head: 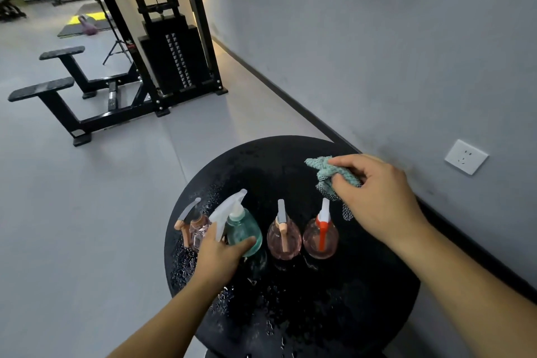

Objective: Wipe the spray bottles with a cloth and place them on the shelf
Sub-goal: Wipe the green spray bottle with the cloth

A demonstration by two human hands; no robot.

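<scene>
Several spray bottles stand in a row on a round black table (290,299) wet with droplets. My left hand (216,256) grips the teal bottle (247,229) with a white trigger head. Left of it is a clear pink bottle (196,227) with a grey and orange head, partly hidden by my hand. To the right stand a pink bottle (284,237) with an orange trigger and a pink bottle (321,237) with a red and white trigger. My right hand (377,197) holds a crumpled teal cloth (328,173) above the table's far right side.
A grey wall with a white socket (465,156) runs close along the table's right. A black cable weight machine (171,58) and its bench frame stand on the grey floor to the far left. Open floor lies left of the table.
</scene>
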